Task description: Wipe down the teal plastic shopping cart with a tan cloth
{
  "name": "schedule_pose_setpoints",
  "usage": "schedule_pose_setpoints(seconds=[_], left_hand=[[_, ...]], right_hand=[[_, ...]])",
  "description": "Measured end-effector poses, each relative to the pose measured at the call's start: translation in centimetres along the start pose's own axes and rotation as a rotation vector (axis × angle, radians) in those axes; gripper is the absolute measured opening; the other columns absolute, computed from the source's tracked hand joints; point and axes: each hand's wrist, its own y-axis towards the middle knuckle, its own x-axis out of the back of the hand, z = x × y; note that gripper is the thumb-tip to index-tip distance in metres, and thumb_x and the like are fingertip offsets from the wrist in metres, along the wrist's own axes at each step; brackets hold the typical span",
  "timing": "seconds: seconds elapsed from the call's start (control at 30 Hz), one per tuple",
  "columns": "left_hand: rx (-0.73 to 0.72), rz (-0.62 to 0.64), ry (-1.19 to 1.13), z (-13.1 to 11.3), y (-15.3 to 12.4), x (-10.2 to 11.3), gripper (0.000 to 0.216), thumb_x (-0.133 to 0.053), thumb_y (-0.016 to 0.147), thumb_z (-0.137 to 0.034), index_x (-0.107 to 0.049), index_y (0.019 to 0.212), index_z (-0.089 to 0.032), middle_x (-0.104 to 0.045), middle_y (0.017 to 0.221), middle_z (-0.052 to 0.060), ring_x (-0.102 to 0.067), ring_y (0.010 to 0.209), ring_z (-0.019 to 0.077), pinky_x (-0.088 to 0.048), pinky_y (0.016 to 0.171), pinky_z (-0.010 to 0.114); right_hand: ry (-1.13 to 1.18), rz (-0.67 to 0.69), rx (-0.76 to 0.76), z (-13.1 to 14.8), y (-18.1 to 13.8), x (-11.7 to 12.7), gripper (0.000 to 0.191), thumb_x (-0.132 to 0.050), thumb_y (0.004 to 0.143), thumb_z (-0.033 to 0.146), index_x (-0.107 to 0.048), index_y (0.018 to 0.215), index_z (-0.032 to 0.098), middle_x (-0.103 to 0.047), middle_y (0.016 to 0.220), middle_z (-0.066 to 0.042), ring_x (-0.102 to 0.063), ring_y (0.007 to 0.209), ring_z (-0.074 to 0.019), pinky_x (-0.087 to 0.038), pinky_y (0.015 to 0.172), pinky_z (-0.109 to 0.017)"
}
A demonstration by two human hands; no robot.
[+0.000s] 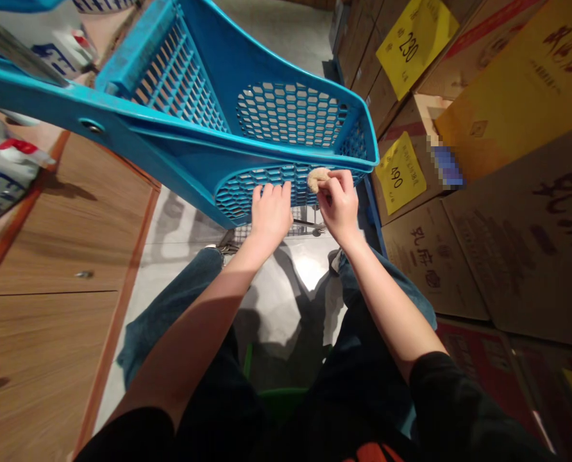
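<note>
A blue plastic shopping-cart basket (pixel 247 102) with honeycomb mesh walls fills the upper middle of the view. My left hand (pixel 270 212) lies against its near mesh wall with the fingers stretched flat upward. Beside it, my right hand (pixel 338 202) pinches a small beige wad, like a cloth or sponge (pixel 317 178), and presses it against the basket's rim. The two hands are a short gap apart. My legs in blue jeans show below them.
A wooden cabinet (pixel 50 289) stands on the left. Stacked cardboard boxes (pixel 507 237) with yellow price tags (pixel 400 173) line the right. A grey floor (pixel 290 282) lies beneath, and the cart's metal frame (pixel 305 226) shows under the basket.
</note>
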Motion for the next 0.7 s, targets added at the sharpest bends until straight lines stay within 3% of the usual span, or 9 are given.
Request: schedule_pose_setpoints(seconds=[0.13,0.27,0.33,0.4,0.53,0.7], left_hand=[[-0.041,0.003,-0.029,0.6,-0.4,-0.1,0.064,-0.045,0.102,-0.014,-0.051,0.165,-0.006,-0.072,0.142,0.024,-0.063,0.139,0.0379,-0.045,0.122,0.051],[-0.121,-0.140,-0.082,0.8,-0.8,0.2,0.061,-0.045,0.104,-0.017,-0.054,0.165,-0.017,-0.058,0.167,0.019,-0.050,0.158,0.0359,-0.037,0.131,0.053],[-0.146,-0.192,-0.089,0.5,-0.8,0.4,0.063,-0.049,0.103,-0.017,-0.052,0.166,-0.022,-0.046,0.178,0.015,-0.035,0.169,0.0360,-0.028,0.137,0.058],[-0.159,-0.203,-0.081,0.1,-0.6,0.4,0.069,-0.052,0.101,-0.015,-0.048,0.169,-0.025,-0.037,0.184,0.013,-0.025,0.174,0.0354,-0.022,0.139,0.061],[-0.145,-0.187,-0.058,-0.6,-0.3,0.1,0.076,-0.050,0.098,-0.011,-0.044,0.172,-0.024,-0.030,0.186,0.012,-0.021,0.176,0.0342,-0.020,0.140,0.064],[-0.108,-0.188,-0.058,-0.8,0.1,0.1,0.072,-0.053,0.099,-0.013,-0.049,0.169,-0.026,-0.032,0.185,0.012,-0.022,0.175,0.0350,-0.024,0.138,0.066]], right_hand=[[-0.026,0.083,-0.026,0.0,-0.5,-0.6,0.015,-0.051,0.107,0.017,-0.063,0.102,0.024,-0.065,0.120,-0.013,-0.066,0.103,-0.0255,-0.057,0.088,-0.039],[-0.082,0.292,-0.126,0.6,-2.0,-2.1,0.012,-0.057,0.100,0.013,-0.064,0.099,0.022,-0.064,0.113,-0.011,-0.064,0.088,-0.0231,-0.053,0.078,-0.034],[-0.073,0.260,-0.121,0.9,-1.9,-1.9,0.011,-0.057,0.101,0.014,-0.064,0.100,0.023,-0.065,0.114,-0.011,-0.064,0.089,-0.0232,-0.053,0.077,-0.033],[-0.036,0.139,-0.079,0.9,-1.1,-1.0,0.012,-0.055,0.104,0.016,-0.064,0.104,0.023,-0.065,0.119,-0.013,-0.066,0.098,-0.0252,-0.055,0.082,-0.035],[0.004,-0.037,-0.028,0.1,0.8,0.9,0.014,-0.050,0.109,0.020,-0.063,0.106,0.024,-0.064,0.129,-0.016,-0.065,0.113,-0.0276,-0.057,0.095,-0.042],[-0.032,0.075,-0.116,-1.4,-0.4,-0.8,0.011,-0.054,0.104,0.016,-0.062,0.103,0.023,-0.065,0.127,-0.015,-0.066,0.109,-0.0272,-0.056,0.094,-0.041]])
